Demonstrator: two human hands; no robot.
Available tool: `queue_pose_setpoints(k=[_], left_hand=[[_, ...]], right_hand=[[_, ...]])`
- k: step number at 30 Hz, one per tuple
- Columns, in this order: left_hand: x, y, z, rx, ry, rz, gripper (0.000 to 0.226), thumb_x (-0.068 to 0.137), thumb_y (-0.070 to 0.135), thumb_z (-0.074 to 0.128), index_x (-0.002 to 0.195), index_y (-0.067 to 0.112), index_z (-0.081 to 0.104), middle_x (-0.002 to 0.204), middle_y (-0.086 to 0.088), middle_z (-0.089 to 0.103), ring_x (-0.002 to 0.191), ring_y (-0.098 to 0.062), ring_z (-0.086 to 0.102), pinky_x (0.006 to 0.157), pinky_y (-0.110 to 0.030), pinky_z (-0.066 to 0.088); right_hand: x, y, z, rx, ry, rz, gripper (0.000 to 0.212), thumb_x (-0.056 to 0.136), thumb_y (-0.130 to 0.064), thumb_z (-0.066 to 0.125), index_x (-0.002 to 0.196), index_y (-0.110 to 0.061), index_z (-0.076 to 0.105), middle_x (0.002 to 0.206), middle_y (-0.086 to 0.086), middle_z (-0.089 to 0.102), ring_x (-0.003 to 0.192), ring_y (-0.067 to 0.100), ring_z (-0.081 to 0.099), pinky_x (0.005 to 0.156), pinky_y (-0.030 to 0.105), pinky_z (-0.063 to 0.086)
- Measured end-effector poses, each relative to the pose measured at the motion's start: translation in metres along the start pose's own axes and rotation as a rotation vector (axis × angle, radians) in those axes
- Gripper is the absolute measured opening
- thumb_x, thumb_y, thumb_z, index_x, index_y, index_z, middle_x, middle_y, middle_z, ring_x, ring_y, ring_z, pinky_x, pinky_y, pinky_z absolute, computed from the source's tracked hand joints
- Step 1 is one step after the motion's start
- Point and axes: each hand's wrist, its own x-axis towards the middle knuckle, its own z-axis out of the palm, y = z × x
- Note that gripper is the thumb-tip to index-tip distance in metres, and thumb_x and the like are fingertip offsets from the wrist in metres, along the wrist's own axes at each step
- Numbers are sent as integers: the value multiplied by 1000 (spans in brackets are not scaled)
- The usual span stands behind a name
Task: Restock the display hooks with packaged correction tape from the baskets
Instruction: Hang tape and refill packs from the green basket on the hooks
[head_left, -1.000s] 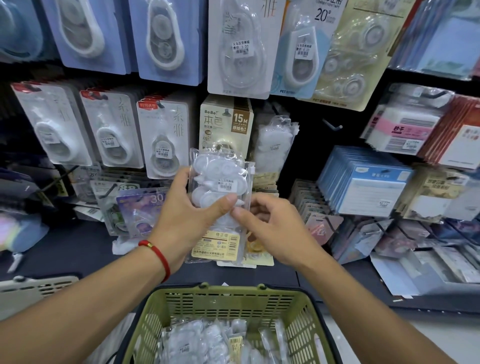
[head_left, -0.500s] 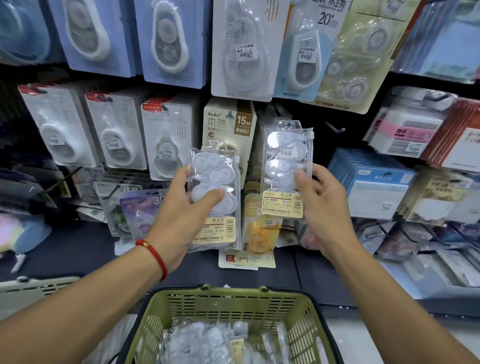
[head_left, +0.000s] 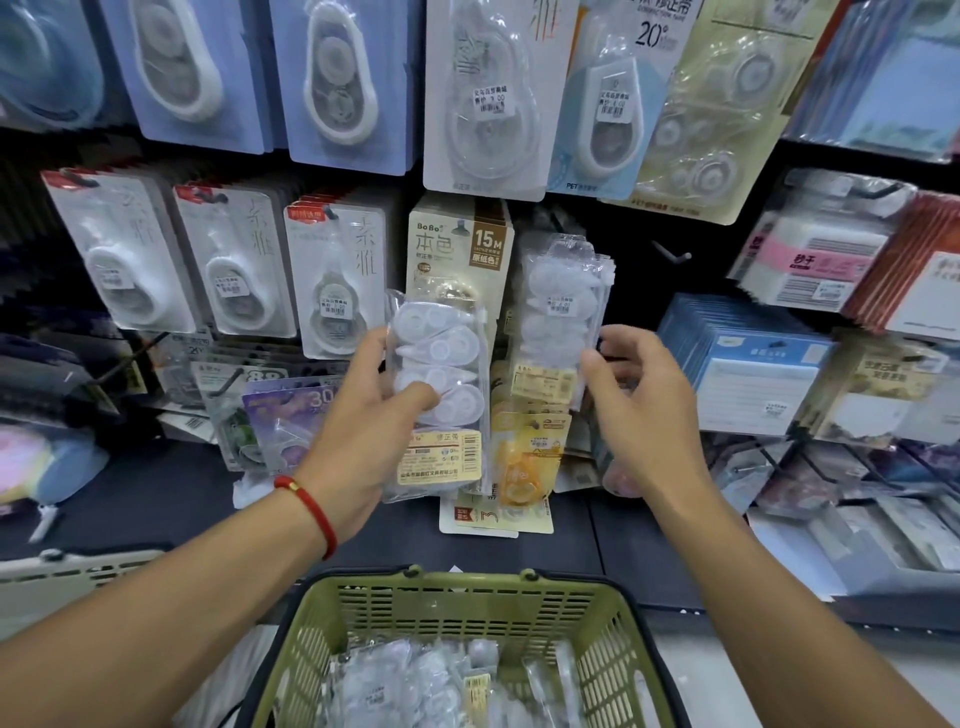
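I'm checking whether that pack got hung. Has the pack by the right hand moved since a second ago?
Yes. The pack moved up and right, from beside the left hand's pack to the hook right of the BoBo card.

Dark display wall (head_left: 639, 291), dark shelf ledge (head_left: 156, 499), pale floor (head_left: 753, 654).

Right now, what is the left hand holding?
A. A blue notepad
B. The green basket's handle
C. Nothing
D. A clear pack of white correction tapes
D: the left hand has its grip on a clear pack of white correction tapes, thumb across its front, held up above the green basket.
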Motion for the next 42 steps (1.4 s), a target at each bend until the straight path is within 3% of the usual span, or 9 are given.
queue_pose_setpoints(k=[6,10,13,19,26,34,36,39,42], left_hand=[[-7,-2,8,29,-152,62,64,94,-5,70,148,25,53,119,-6,78,112,-23,75,92,-36,62],[-8,-1,9,47,-146,74,68,92,-1,72,151,27,51,104,4,80,98,-16,76,82,-29,62],[-10,0,12,64,-230,58,71,92,-12,69,152,22,50,126,-7,73,113,-28,73,96,-42,62],[-15,3,20,109,-343,75,76,90,-19,66,153,20,48,146,11,60,120,-2,67,97,-21,56],[-14,3,23,35,-348,57,74,90,-19,66,153,18,50,151,6,59,131,-12,63,111,-43,52],[-11,1,22,-25,-365,80,68,86,-16,69,141,22,59,142,4,66,125,-14,68,108,-39,55],[-7,-1,21,96,-355,123,63,85,-7,70,138,28,62,138,10,68,127,-12,65,106,-33,55],[5,-7,12,510,-225,290,62,91,-3,65,142,32,60,143,15,62,135,-4,55,116,-34,46],[20,-9,5,891,-94,543,68,87,2,67,151,22,53,164,5,41,152,-12,33,127,-32,26]], right_hand=[[-24,-14,19,93,-507,-43,12,100,-37,69,105,-27,73,103,-7,78,97,13,73,89,44,61],[-23,-19,20,341,-334,22,8,103,-23,66,102,-15,68,99,5,80,92,18,77,74,40,63],[-16,-18,17,417,-163,63,24,106,-28,62,100,-4,64,93,18,75,83,24,73,75,56,59],[-8,-13,13,479,-69,87,33,99,-48,67,97,-15,71,96,21,76,96,48,72,81,71,55],[-6,-12,8,467,-47,92,40,93,-55,69,93,-15,72,88,17,77,88,46,74,74,74,56],[-4,-11,5,405,-54,79,30,101,-44,65,91,-18,76,83,7,79,75,18,74,67,39,57],[-3,-8,4,276,-27,56,27,101,-46,64,95,-22,75,84,-1,78,76,11,71,69,35,56],[-4,2,6,-181,47,-65,38,100,-38,66,135,-24,60,127,-3,66,114,12,62,99,39,52],[-4,6,14,-422,28,-373,50,100,-21,67,148,-15,54,152,7,50,140,23,45,117,45,40]])
